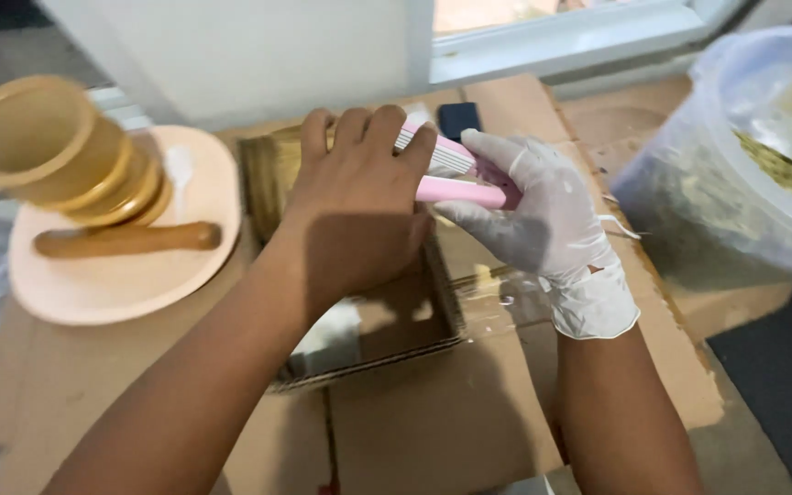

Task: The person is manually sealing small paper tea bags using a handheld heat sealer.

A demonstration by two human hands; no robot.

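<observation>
A pink, bar-shaped hand tool (pixel 466 191) with a white ribbed part sits between the two hands, above the far edge of a shallow wooden tray (pixel 263 174). The right hand (pixel 543 215), in a thin white glove, has its fingers clamped round the pink body from the right. The bare left hand (pixel 359 211) lies over the tool's left end, fingers together and curled down onto the ribbed part; what is under its palm is hidden. Judging from this, the work is midway: the tool is gripped and pressed shut on something, but the thing being pressed cannot be seen, and nothing finished lies in view.

A pale, crumpled bit of plastic (pixel 327 339) shows at the near corner of the tray, under the left wrist. Just beyond the tool lies a small dark blue block (pixel 458 119). All of this rests on flattened brown cardboard (pixel 433 422) spread over the floor, its flaps joined with clear tape; it carries no label that can be made out.

To the left, a round peach-coloured plate (pixel 75 284) holds a yellow-brown mortar (pixel 43 147) tipped on its side and a pestle (pixel 126 240) lying beside it. To the right stands a large translucent plastic tub (pixel 735 183) with dried greenish-yellow plant matter inside. It is well apart from the hands. A white window frame (pixel 561 41) runs along the back.
</observation>
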